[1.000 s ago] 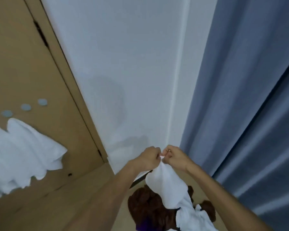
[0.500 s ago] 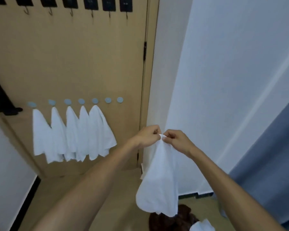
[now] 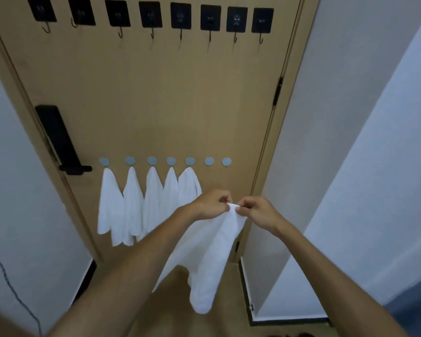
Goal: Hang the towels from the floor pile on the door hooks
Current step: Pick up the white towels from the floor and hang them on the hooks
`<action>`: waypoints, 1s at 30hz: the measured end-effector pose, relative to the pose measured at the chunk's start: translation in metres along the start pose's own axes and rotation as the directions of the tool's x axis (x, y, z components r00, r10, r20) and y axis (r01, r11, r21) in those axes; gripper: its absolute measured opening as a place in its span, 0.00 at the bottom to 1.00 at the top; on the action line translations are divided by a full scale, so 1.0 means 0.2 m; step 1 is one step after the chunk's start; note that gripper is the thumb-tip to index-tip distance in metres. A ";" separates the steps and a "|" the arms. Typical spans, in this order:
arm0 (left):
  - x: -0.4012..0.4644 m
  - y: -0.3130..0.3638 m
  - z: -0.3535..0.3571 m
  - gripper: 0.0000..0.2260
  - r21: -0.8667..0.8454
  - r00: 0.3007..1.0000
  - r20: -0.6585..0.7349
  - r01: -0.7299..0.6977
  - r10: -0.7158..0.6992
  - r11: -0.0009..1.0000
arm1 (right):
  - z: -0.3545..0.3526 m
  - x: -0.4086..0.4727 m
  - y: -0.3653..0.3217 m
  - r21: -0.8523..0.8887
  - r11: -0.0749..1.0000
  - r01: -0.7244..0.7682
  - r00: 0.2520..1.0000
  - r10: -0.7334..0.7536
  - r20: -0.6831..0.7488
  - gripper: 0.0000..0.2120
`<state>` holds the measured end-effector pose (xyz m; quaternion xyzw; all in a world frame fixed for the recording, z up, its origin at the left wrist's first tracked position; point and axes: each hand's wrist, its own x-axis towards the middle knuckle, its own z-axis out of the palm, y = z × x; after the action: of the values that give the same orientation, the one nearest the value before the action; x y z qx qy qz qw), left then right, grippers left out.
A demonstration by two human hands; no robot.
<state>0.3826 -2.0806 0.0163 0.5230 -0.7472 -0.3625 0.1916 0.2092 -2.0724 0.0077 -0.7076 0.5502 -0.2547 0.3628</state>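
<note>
Nearest, along the bottom edge of the head view, lies the tan wooden floor [image 3: 170, 310]. A thin dark cable [image 3: 9, 283] runs down the white wall at the left, and a white wall panel with a dark baseboard [image 3: 289, 321] stands at the right, with a patch of blue-grey curtain [image 3: 416, 305] in the bottom right corner.

Two bare forearms reach up and forward from the lower edge and converge towards the middle. The left hand [image 3: 212, 204] and the right hand [image 3: 258, 211] meet almost knuckle to knuckle, fingers curled, each pinching the top corner of a white cloth towel [image 3: 212, 259] between thumb and fingertips. The towel hangs in the air from that pinched corner, its long axis running down and slightly left, its rounded lower end pointing at the floor, clear of the door.

Beyond the hands stands the tan wooden door [image 3: 156, 93] with a black lever handle and lock plate [image 3: 58, 139] near its left edge and black hinges on the right edge. At mid height runs a row of seven small pale-blue round hooks [image 3: 165, 161]. The five to the left each carry a hanging white towel [image 3: 131, 205], the towels overlapping side by side. The two rightmost blue hooks [image 3: 218, 161] are bare, just above the hands. Near the door's top edge is a row of eight black square adhesive hooks [image 3: 151, 15], with nothing on them.
</note>
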 end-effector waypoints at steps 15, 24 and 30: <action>0.58 -0.25 -0.11 0.05 0.011 0.985 0.147 0.090 -0.091 0.996 | -0.07 0.61 0.17 -0.078 0.997 -0.026 0.997 0.031 0.074 0.09; 1.13 -0.30 -0.04 0.06 0.151 0.976 0.199 0.057 -0.087 0.987 | -0.24 1.01 0.45 -0.079 0.987 -0.139 0.988 0.144 0.064 0.11; 1.40 -0.42 -0.01 0.05 0.137 0.981 0.184 0.041 -0.066 0.990 | -0.27 1.26 0.61 -0.146 0.975 -0.168 0.985 0.172 0.022 0.13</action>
<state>0.3314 -2.3557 -0.0715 0.5181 -0.7699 -0.3649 0.0753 0.1637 -2.3430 -0.0660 -0.6865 0.6194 -0.1703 0.3407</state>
